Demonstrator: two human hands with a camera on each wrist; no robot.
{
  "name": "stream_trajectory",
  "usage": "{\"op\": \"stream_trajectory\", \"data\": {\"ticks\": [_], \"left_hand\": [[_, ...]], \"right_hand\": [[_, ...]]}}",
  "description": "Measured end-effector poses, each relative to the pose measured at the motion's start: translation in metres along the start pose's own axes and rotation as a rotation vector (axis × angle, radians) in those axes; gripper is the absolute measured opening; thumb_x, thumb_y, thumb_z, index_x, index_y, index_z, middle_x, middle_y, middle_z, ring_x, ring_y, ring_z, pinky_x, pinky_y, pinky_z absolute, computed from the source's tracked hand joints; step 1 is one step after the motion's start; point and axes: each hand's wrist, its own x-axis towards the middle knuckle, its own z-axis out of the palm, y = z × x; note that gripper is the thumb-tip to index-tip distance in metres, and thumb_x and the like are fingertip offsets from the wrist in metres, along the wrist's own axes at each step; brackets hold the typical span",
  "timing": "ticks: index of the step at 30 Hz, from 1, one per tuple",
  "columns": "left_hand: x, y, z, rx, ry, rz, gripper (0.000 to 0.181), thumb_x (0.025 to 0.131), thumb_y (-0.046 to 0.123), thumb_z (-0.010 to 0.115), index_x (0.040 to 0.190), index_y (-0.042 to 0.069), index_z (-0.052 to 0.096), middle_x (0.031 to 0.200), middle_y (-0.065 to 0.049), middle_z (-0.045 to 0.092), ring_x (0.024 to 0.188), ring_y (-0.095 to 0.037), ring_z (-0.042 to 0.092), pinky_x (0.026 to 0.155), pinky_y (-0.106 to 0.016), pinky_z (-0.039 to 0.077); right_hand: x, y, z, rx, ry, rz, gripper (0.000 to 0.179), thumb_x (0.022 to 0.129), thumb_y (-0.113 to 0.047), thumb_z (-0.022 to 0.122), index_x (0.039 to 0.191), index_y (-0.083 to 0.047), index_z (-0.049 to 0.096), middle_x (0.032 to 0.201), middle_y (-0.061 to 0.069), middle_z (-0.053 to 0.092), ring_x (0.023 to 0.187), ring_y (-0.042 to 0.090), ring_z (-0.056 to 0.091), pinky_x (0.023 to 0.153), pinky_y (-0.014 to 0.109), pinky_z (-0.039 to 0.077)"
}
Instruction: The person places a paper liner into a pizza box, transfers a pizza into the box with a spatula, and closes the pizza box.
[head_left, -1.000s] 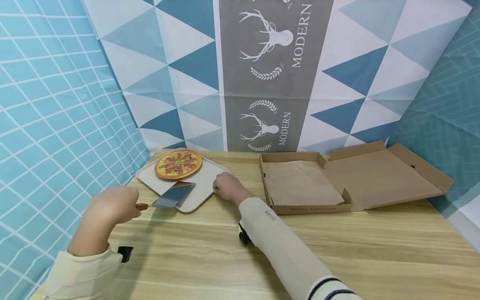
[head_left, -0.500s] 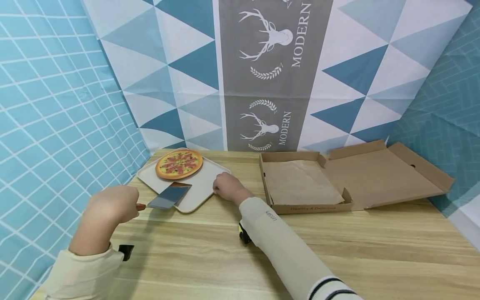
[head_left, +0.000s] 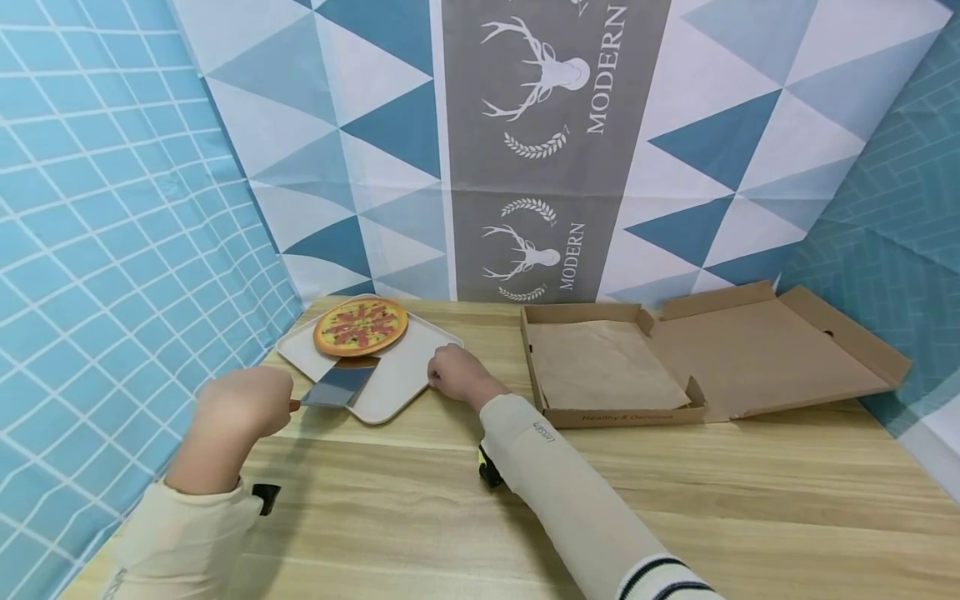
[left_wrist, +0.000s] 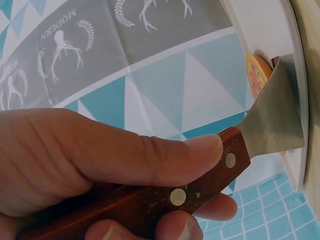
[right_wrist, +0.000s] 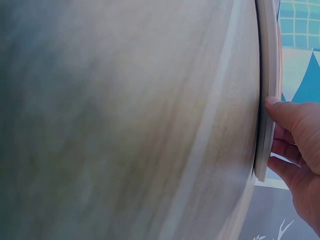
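Spatula [head_left: 339,386] — why that grip?

Left hand [head_left: 242,404] wraps the wooden handle [left_wrist: 150,200], thumb along its top, probably to steer the blade [left_wrist: 275,117]. The blade's front edge sits at the pizza's [head_left: 361,327] near rim; whether beneath it, I can't tell.

And the right hand [head_left: 459,372]?

Pinching the tray [head_left: 408,362] by its right edge — likely to steady it. The pizza lies toward the tray's far side; the paper-lined box [head_left: 615,418] stands well apart, lid back.

Left fingers [left_wrist: 145,157] round the wooden spatula handle [left_wrist: 150,205] — metal blade [left_wrist: 276,117] by pizza [left_wrist: 257,75] and white tray [left_wrist: 267,25].
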Motion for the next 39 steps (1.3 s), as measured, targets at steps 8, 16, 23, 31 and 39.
{"op": "stream_trajectory", "data": {"ticks": [8, 16, 23, 31, 39], "left_hand": [[0.006, 0.003, 0.001, 0.01, 0.008, 0.004, 0.025, 0.096, 0.018, 0.059, 0.072, 0.011, 0.062, 0.073, -0.006, 0.055, 0.062, -0.022, 0.048, 0.055, -0.038, 0.044], [0.006, 0.001, 0.003, -0.014, 0.019, -0.003, 0.024, 0.096, 0.018, 0.06, 0.073, 0.011, 0.062, 0.074, -0.007, 0.056, 0.065, -0.025, 0.05, 0.056, -0.043, 0.046], [0.007, 0.002, 0.003, -0.019, 0.019, 0.005, 0.023, 0.096, 0.017, 0.059, 0.075, 0.011, 0.063, 0.074, -0.006, 0.056, 0.065, -0.024, 0.05, 0.056, -0.043, 0.046], [0.008, 0.0, 0.005, -0.023, 0.011, -0.004, 0.022, 0.096, 0.018, 0.059, 0.077, 0.009, 0.064, 0.075, -0.007, 0.056, 0.065, -0.024, 0.051, 0.056, -0.042, 0.046], [0.007, 0.002, 0.005, -0.021, 0.01, -0.006, 0.022, 0.097, 0.019, 0.059, 0.078, 0.009, 0.064, 0.075, -0.008, 0.056, 0.064, -0.024, 0.052, 0.054, -0.04, 0.045]], "right_hand": [[-0.002, 0.003, -0.003, 0.142, -0.017, 0.09, 0.009, 0.089, -0.012, 0.07, 0.092, -0.007, 0.077, 0.092, 0.002, 0.072, 0.092, 0.019, 0.064, 0.087, 0.029, 0.048], [-0.005, 0.01, 0.0, 0.559, 0.162, 0.513, 0.016, 0.087, -0.01, 0.071, 0.101, -0.003, 0.069, 0.101, 0.009, 0.067, 0.094, 0.021, 0.061, 0.085, 0.032, 0.049], [-0.007, 0.007, -0.003, 1.065, 0.236, 0.954, 0.029, 0.084, 0.003, 0.064, 0.112, 0.01, 0.057, 0.087, 0.018, 0.066, 0.063, 0.026, 0.07, 0.059, 0.029, 0.057], [-0.007, -0.005, -0.009, 1.454, 0.303, 1.086, 0.043, 0.087, 0.009, 0.058, 0.128, 0.014, 0.047, 0.104, 0.028, 0.06, 0.084, 0.033, 0.069, 0.073, 0.033, 0.058], [0.004, -0.017, -0.006, 1.509, 0.384, 1.172, 0.031, 0.082, 0.015, 0.061, 0.112, 0.015, 0.053, 0.082, 0.023, 0.061, 0.08, 0.035, 0.069, 0.074, 0.039, 0.057]]}}
